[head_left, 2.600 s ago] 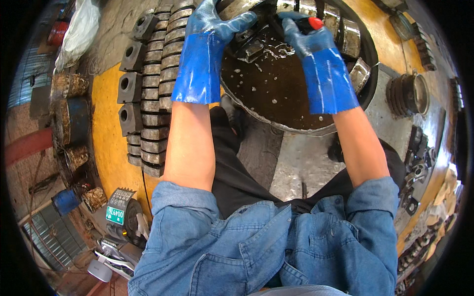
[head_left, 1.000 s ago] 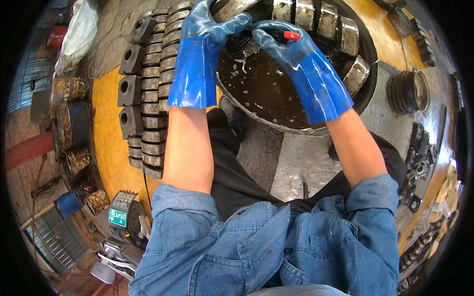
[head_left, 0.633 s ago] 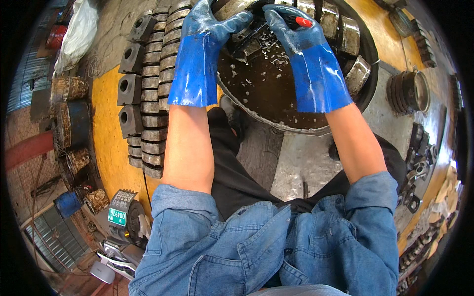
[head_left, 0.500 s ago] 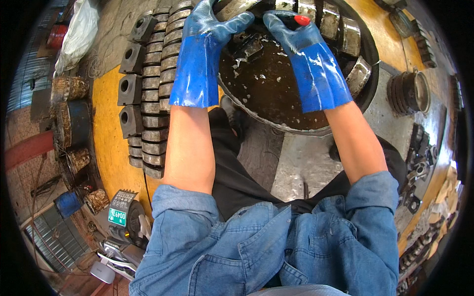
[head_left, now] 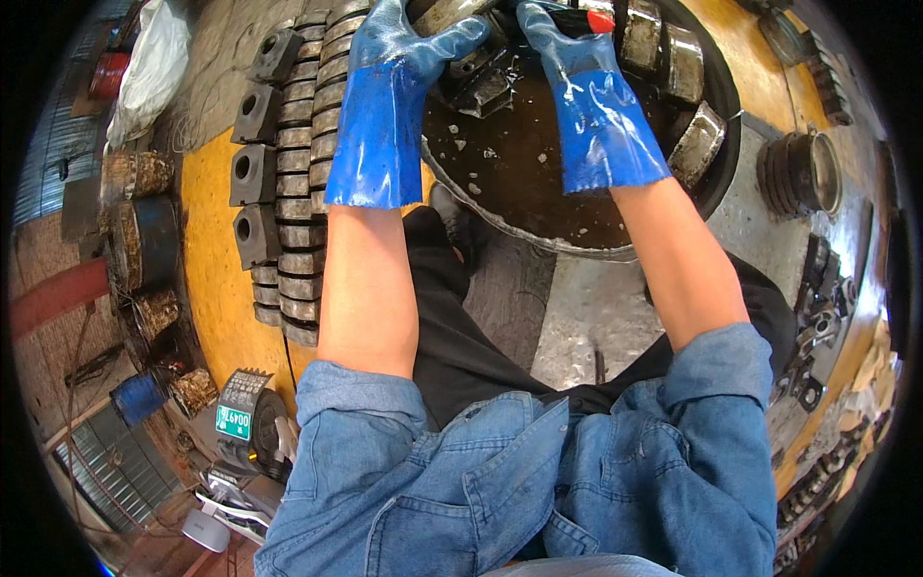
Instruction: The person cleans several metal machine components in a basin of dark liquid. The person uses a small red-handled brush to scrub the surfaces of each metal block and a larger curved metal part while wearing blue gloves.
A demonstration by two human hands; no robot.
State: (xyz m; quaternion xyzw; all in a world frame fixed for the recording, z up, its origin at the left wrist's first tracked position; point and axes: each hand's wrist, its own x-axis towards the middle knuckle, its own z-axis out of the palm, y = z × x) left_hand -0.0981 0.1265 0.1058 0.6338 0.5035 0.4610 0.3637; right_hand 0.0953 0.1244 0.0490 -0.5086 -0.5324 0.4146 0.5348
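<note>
Both my hands wear wet blue rubber gloves over a round black tub of dark brown liquid. My left hand is closed around a greasy metal block at the top edge, its thumb lying along the near side; the other fingertips are out of frame. My right hand is closed on a dark tool with a red handle end; its working end is hidden. Just below the left thumb, an angular metal part sits partly in the liquid. More metal blocks line the tub's right inner side.
Left of the tub stand rows of stacked metal pieces and square blocks with round holes. A ringed metal cylinder is at right, with loose metal parts below it. A white plastic bag lies at far left.
My right hand has shifted slightly up and left with the red-ended tool. My left hand has moved slightly left. The angular part below the left thumb shows more fully.
</note>
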